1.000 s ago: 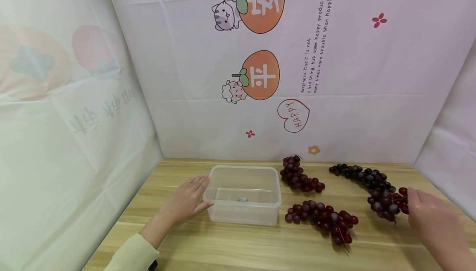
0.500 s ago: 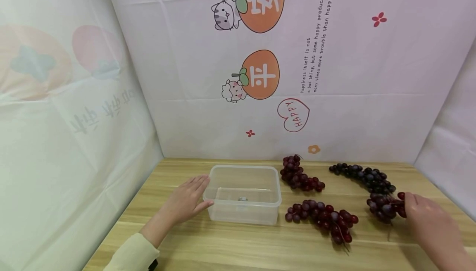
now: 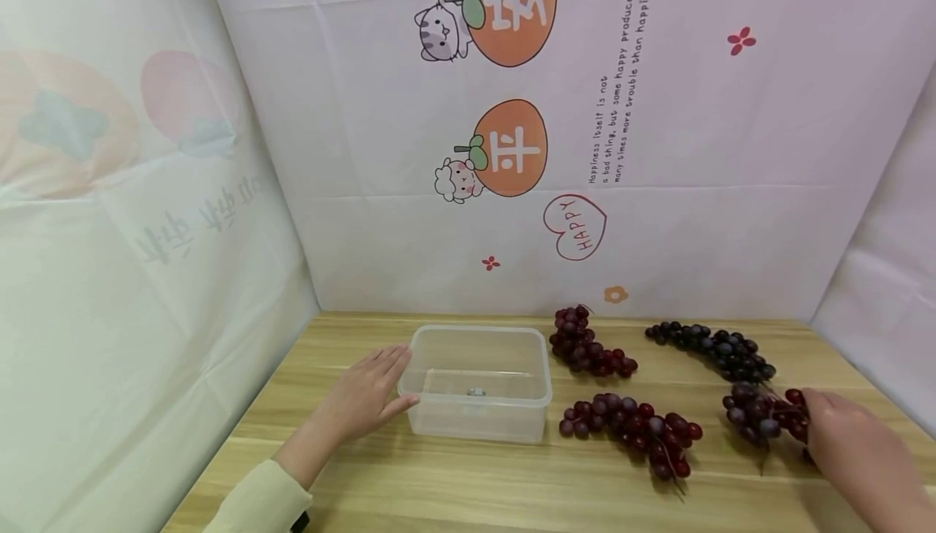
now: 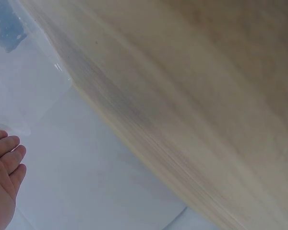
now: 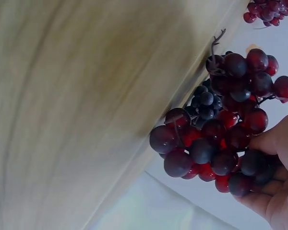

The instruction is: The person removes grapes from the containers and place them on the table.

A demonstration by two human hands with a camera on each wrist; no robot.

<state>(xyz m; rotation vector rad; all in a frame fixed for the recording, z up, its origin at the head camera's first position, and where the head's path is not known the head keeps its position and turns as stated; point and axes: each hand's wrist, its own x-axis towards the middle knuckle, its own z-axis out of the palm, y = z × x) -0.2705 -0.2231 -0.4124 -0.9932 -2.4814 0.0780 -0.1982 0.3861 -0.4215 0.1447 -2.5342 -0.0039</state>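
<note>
At the right of the head view my right hand [image 3: 859,448] grips a bunch of dark red grapes [image 3: 756,413]. In the right wrist view the thumb and fingers close round one end of that red bunch [image 5: 225,148]. My left hand [image 3: 373,393] rests with fairly straight fingers against the left side of a clear plastic box [image 3: 478,423]. The left wrist view shows those fingers [image 4: 9,153] beside the box wall [image 4: 33,72]. Between box and right hand lie two more red bunches, one nearer [image 3: 632,431] and one at the back [image 3: 588,350].
A black grape bunch [image 3: 712,348] lies behind the held one. White printed cloth [image 3: 409,257] hangs along the back and both sides of the wooden table [image 3: 409,484]. A small greyish spot [image 3: 477,392] shows through the box.
The bunch in my right hand has shifted slightly down and away from the black grapes, with its hanging end turned. My left hand and the box have stayed put.
</note>
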